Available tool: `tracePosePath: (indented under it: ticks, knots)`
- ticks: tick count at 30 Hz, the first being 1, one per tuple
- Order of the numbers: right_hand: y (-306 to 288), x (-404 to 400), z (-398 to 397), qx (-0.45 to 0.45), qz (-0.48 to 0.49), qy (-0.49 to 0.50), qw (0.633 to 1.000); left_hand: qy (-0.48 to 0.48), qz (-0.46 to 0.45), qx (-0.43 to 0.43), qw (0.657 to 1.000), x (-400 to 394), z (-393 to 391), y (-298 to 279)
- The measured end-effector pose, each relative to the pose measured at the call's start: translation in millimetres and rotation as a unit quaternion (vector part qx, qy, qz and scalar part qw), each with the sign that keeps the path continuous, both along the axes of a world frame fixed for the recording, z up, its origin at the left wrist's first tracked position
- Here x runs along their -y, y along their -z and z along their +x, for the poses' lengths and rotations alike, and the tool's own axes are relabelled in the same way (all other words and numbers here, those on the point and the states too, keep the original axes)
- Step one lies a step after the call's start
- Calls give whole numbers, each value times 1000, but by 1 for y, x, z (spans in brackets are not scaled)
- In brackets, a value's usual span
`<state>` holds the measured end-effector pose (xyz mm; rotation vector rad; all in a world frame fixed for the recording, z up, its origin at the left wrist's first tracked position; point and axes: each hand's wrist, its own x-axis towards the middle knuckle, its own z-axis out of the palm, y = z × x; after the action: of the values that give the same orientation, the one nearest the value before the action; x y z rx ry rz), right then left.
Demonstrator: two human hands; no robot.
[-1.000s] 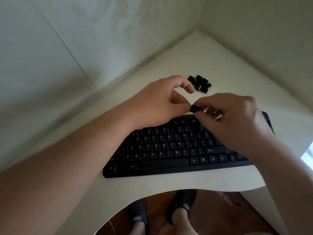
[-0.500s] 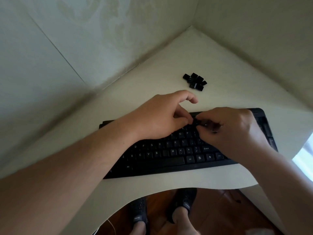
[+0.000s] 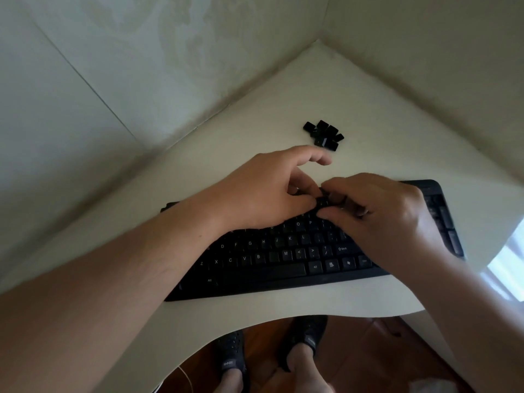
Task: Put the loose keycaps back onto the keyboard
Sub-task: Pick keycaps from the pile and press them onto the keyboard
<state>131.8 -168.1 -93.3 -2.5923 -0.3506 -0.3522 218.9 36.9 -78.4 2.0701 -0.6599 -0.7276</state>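
Both hands, left hand (image 3: 266,191) and right hand (image 3: 377,214), pinch a keycap (image 3: 324,200) over the keyboard (image 3: 283,265); loose keycaps (image 3: 324,135) lie behind it.

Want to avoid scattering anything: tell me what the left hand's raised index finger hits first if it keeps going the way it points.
Probably the pile of loose keycaps, just beyond the left hand; depth is unclear.

Place: a home desk corner, most likely a private room.
Walls: pale patterned wallpaper (image 3: 175,52) meets in a corner behind the desk.
Desk: a cream tabletop (image 3: 368,109) with a curved cut-out front edge.
Floor: reddish wood boards (image 3: 354,353).
Footwear: black perforated slippers (image 3: 231,355), indoor wear.
Equipment: one black keyboard (image 3: 283,262).
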Motion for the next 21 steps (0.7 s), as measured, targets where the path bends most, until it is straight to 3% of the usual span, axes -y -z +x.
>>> tracePosePath:
  ticks: [14,21]
  knots:
    - [14,-2,-7,19,75,14,997,-1,-5,8,1000,0,-1,-1]
    - [7,-7,-9,39,10,10,999,-35,-6,20,999,4,-1,2]
